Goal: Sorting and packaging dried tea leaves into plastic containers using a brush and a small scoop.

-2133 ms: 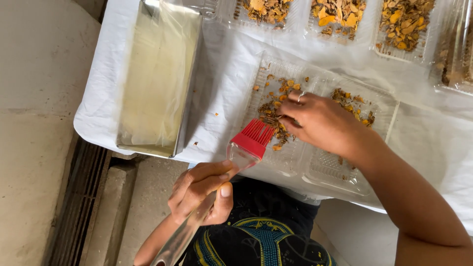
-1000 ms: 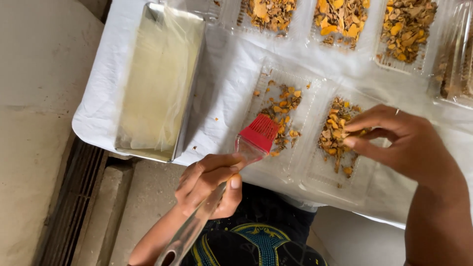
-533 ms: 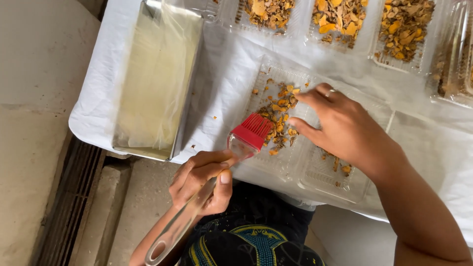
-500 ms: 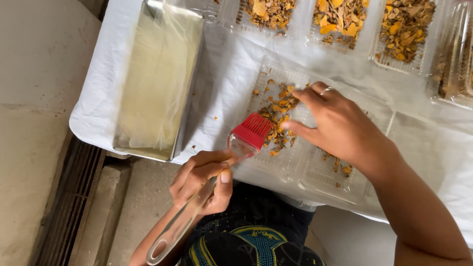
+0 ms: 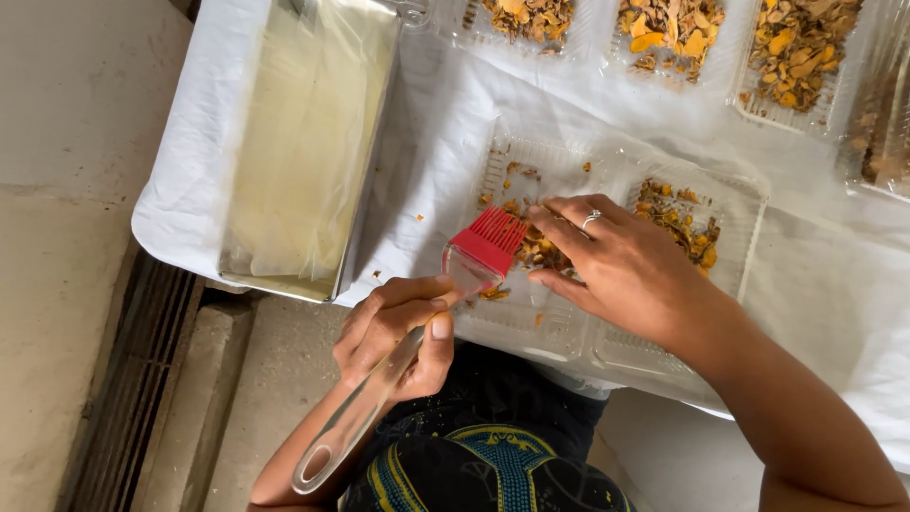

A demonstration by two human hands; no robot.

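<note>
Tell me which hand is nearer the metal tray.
Left. The left hand, holding the red brush, sits just right of the metal tray; the right hand is farther off, over the clear container.

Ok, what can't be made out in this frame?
Head view only:
- Pieces under the right hand: the hand covers them in the clear tray.
- Far trays: cut off by the top edge.
- Metal pan: wrinkled film hides its contents.
- Brush handle: partly wrapped by the left hand.
</note>
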